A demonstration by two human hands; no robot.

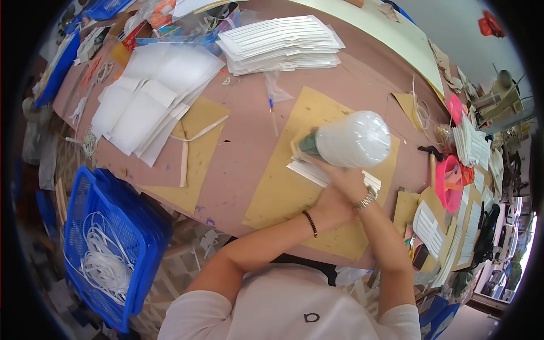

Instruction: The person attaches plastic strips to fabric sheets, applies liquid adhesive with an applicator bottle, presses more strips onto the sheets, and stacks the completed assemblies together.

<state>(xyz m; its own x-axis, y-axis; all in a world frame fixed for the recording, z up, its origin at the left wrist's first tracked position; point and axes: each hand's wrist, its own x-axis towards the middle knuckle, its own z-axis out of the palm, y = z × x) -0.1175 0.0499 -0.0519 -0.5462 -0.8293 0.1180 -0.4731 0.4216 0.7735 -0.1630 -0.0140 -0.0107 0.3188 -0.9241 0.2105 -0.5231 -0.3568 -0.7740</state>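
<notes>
"Where is the white bottle (357, 140) held?"
"Over the brown sheet (277, 190), its green end clasped by the right hand (339, 178)."
"And the left hand (336, 206)?"
"It is partly hidden beside the right one; its grip cannot be told"

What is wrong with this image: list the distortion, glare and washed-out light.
Head view: strong fisheye, black corners, the table bowed at its edges; head view: small glare spots on the shiny white cylinder; head view: the bright strip at far right is washed out.
</notes>
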